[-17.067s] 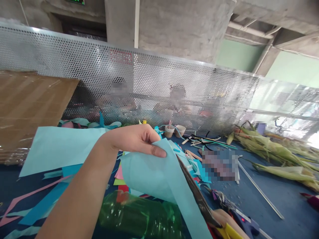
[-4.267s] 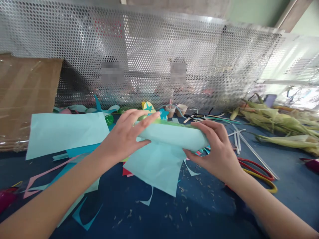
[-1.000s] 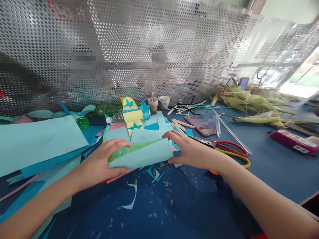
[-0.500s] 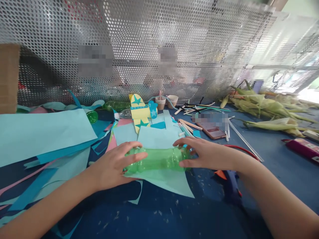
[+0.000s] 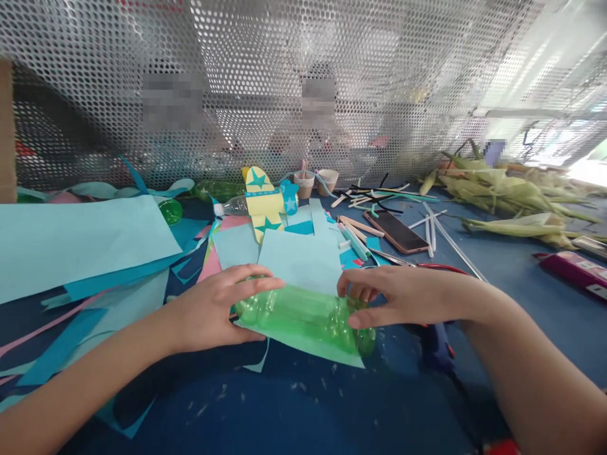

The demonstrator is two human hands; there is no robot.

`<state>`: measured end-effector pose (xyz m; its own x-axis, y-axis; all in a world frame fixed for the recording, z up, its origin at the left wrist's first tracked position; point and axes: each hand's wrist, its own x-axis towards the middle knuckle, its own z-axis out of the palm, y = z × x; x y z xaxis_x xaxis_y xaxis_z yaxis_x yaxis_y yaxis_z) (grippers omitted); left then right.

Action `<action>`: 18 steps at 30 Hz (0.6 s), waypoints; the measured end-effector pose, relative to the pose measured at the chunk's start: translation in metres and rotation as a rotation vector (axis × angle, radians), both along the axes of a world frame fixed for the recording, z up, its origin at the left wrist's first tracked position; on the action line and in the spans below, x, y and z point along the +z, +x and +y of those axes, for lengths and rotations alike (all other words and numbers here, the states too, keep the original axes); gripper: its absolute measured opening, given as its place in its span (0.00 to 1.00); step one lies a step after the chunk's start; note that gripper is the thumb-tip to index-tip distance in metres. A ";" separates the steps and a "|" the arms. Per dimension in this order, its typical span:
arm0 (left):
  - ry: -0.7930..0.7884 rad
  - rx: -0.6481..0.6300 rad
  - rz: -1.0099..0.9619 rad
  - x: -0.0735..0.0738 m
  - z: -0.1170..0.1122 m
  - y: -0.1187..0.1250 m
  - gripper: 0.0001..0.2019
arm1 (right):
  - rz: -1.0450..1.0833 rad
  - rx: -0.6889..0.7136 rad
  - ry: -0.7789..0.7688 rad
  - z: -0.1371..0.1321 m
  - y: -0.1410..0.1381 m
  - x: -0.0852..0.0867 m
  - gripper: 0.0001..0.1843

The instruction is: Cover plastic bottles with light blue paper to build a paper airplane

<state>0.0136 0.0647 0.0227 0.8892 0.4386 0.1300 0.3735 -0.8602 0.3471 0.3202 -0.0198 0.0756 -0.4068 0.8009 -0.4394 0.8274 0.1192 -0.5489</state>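
A clear green plastic bottle [image 5: 306, 316] lies on its side over a light blue paper sheet [image 5: 301, 259], its right end tilted nearer to me. My left hand [image 5: 213, 309] closes round the bottle's left end, fingers on top and thumb low by the paper's edge. At the other end my right hand [image 5: 398, 294] grips the bottle between curled fingers and thumb. The sheet shows behind the bottle and along its near edge. Beyond it stands a yellow paper cutout with blue stars [image 5: 263, 205], next to a clear bottle [image 5: 232, 206].
Blue paper sheets [image 5: 85, 234] and strips cover the left side. A phone [image 5: 397, 230], scissors [image 5: 391, 256], pens [image 5: 353, 241] and pale sticks lie right of centre. A dark blue glue gun [image 5: 436, 347] sits beyond my right wrist. Corn husks [image 5: 502, 189] and perforated metal mesh [image 5: 284, 76] are behind.
The bottle's right end has swung toward me, and my right hand has moved slightly right with it. The phone and scissors show more plainly now.
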 end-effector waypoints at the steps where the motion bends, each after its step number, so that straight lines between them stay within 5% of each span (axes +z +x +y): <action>1: -0.001 0.003 0.012 0.000 -0.001 0.000 0.31 | 0.014 0.003 -0.003 0.000 0.001 0.000 0.26; 5: 0.037 0.003 0.041 -0.001 -0.007 -0.003 0.34 | 0.055 0.009 -0.021 0.001 0.003 -0.002 0.27; 13: 0.193 -0.022 -0.023 -0.005 -0.016 -0.011 0.18 | 0.058 0.012 -0.021 0.001 0.003 -0.010 0.26; 18: 0.165 -0.008 -0.013 -0.008 -0.014 -0.012 0.21 | 0.115 0.014 0.140 0.000 0.001 -0.012 0.22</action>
